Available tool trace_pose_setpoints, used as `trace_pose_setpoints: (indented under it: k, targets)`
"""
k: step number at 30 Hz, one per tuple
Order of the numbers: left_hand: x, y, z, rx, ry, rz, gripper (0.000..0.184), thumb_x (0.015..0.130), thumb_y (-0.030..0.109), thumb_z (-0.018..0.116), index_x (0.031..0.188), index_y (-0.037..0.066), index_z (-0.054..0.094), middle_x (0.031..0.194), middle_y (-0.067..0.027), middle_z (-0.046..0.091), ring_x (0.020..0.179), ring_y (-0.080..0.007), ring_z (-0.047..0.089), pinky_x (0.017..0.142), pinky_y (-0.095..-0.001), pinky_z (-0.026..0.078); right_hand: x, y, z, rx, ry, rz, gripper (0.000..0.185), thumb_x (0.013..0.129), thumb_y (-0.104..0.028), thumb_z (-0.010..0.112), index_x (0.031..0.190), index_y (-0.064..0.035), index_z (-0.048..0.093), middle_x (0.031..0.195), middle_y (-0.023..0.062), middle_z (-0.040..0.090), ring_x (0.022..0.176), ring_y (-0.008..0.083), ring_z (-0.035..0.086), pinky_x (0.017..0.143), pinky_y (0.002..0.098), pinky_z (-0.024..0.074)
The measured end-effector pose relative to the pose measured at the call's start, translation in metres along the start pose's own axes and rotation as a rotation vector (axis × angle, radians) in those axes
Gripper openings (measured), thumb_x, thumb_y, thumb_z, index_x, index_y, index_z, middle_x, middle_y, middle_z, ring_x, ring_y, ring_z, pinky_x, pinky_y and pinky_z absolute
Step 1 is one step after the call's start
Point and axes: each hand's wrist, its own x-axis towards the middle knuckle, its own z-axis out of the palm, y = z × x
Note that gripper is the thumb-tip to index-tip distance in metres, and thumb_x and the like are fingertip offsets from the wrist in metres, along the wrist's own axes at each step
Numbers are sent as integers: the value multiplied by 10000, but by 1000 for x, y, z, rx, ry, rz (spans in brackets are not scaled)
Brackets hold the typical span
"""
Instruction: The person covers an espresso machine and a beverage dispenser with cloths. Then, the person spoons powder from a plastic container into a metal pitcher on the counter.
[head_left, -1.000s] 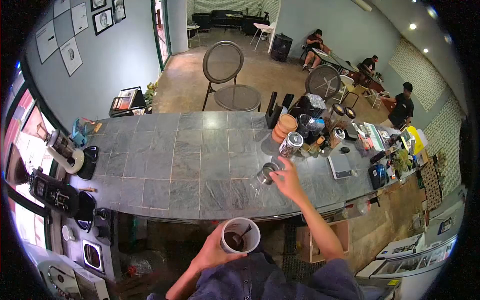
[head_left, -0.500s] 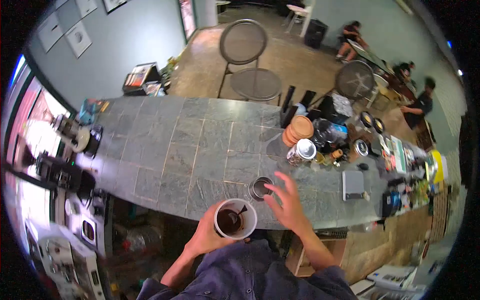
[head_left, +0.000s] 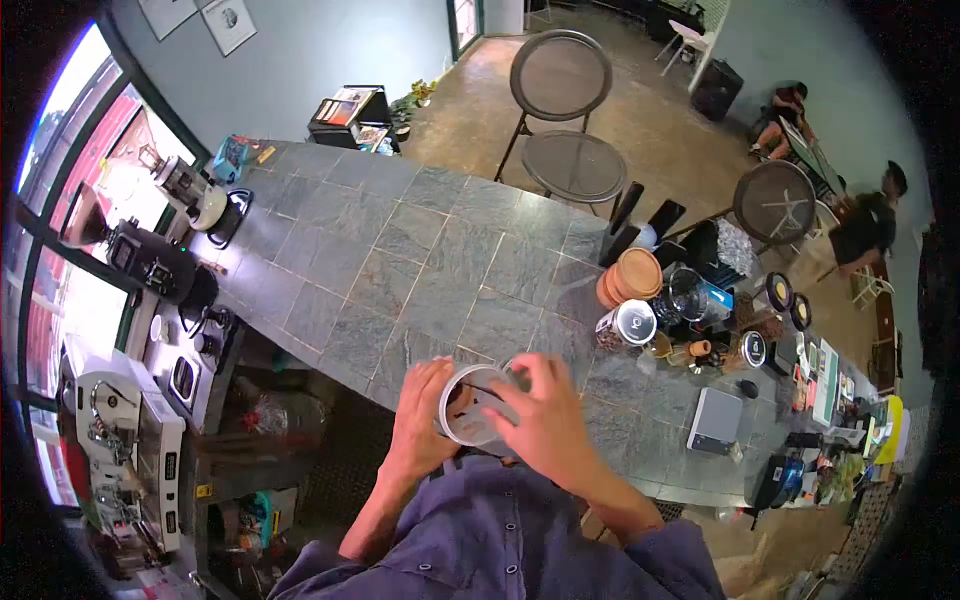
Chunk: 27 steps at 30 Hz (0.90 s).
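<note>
My left hand [head_left: 422, 415] is wrapped around a white cup [head_left: 476, 428] near the counter's front edge, with the cup's opening facing up. Some brown matter [head_left: 462, 402] shows inside, against the pale inner wall. My right hand [head_left: 545, 420] bends over the cup's right rim, with its thumb and fingers curled at the opening. A thin dark piece [head_left: 474, 387] in the cup runs toward those fingers; its kind is unclear. Just behind the right hand, a small round vessel [head_left: 512, 368] on the counter is mostly hidden.
Grey stone tiles top the counter [head_left: 420, 270]. To the right stand a lidded jar [head_left: 634, 324], stacked terracotta-coloured saucers [head_left: 638, 273] and a flat grey scale [head_left: 716, 420]. Black grinder [head_left: 160, 265] and espresso machine [head_left: 130, 430] are at left. Chairs [head_left: 573, 165] and several people are beyond.
My right hand has moved left from beside the round vessel to the cup's opening, its fingers now curled. The left hand still holds the cup. The camera view has turned.
</note>
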Motion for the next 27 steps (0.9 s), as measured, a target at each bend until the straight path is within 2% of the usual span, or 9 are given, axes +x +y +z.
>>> trace_pose_setpoints:
  k: [3,7,10,12,13,15,18,20,27]
  targets:
    - [7,-9,-2,95,-47,103,747,734,145,869,1386,8,531,1446,-195,561,1382,-396,503,1188,-563,335,-3,6,23,-106,-193,85,268,801,-169,812,1043,-68,758,1224,121,557,1159,337,546,943,457,495]
    - [24,-38,-6,45,-79,193,814,704,157,870,1421,31,506,1452,-184,551,1395,-394,488,1195,-574,317,13,-3,51,-222,-191,180,265,831,-151,775,1074,-47,755,1239,123,562,1190,349,539,935,455,514]
    - [34,-56,-20,57,-139,223,818,722,165,867,1438,40,491,1469,-177,538,1408,-393,472,1204,-575,300,21,-14,63,-181,-34,202,218,857,-124,737,1048,-20,752,1239,139,578,1125,355,596,870,452,538]
    - [37,-66,-27,86,-198,255,813,728,170,868,1437,41,491,1476,-175,534,1415,-392,465,1207,-573,295,24,-11,79,-203,-190,291,190,868,-103,721,1042,-34,754,1114,156,643,961,365,669,783,452,555]
    - [37,-72,-28,57,-190,258,815,728,177,868,1438,44,491,1481,-174,529,1421,-389,458,1208,-571,295,25,-8,86,-204,-182,301,190,868,-103,721,1042,-34,754,1114,156,643,961,365,669,783,452,555]
    - [40,-88,-30,23,-183,268,817,729,183,869,1439,46,490,1487,-172,524,1427,-386,452,1209,-568,294,29,-1,95,-112,-54,248,201,869,-112,729,1057,-45,750,911,164,680,778,375,688,706,455,550]
    - [42,-106,-35,27,-196,244,815,741,206,867,1445,49,486,1490,-172,522,1431,-381,449,1211,-565,293,38,-10,95,-63,78,203,197,884,-111,723,1074,-61,745,797,172,688,717,368,690,653,451,540]
    - [50,-109,-41,13,-192,241,826,720,149,898,1427,36,486,1480,-206,532,1399,-414,487,1194,-589,323,41,-24,87,-73,53,244,196,893,-108,717,1082,-59,740,799,178,698,701,368,693,629,453,534]
    - [57,-125,-40,-31,-230,257,853,702,171,871,1447,41,478,1489,-175,520,1430,-384,449,1211,-565,293,33,-48,94,-96,125,359,223,915,-127,723,1122,-49,703,811,180,718,675,364,703,583,458,535]
